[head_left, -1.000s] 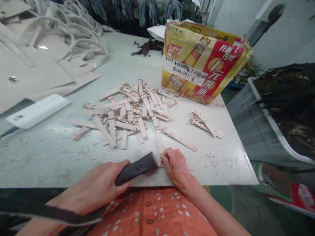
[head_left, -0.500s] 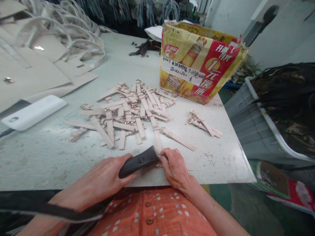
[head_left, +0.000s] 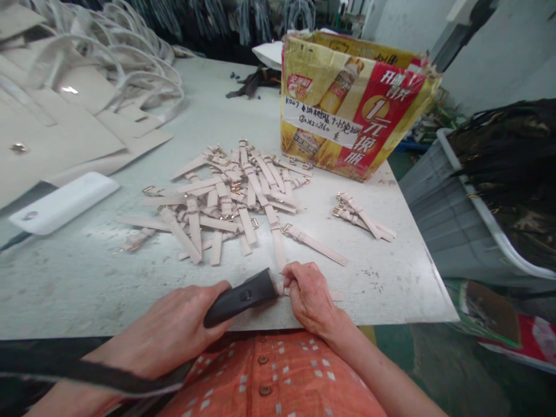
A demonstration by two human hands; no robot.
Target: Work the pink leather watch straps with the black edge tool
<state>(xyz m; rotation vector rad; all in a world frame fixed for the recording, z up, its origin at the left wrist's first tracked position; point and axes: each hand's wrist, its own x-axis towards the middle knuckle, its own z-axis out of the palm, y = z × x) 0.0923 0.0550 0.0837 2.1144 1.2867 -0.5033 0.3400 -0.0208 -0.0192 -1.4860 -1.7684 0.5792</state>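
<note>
My left hand [head_left: 182,327] grips a black hand tool [head_left: 240,296] whose tip points right, at the near edge of the grey table [head_left: 78,278]. My right hand [head_left: 309,296] pinches a pale pink strap [head_left: 335,296] that lies flat on the table, right at the tool's tip. Most of that strap is hidden under my fingers. Just beyond my hands lies a heap of several similar pink straps with gold buckles [head_left: 226,197]. One single strap [head_left: 315,244] lies apart, above my right hand.
A small bunch of straps [head_left: 362,216] lies to the right. A yellow and red cardboard box [head_left: 354,101] stands at the back. A white flat object [head_left: 63,202] and beige bag panels [head_left: 65,116] are on the left. A grey crate [head_left: 452,220] sits off the table's right edge.
The tool and both hands shifted slightly away from me, then back toward the table edge. The grips are unchanged.
</note>
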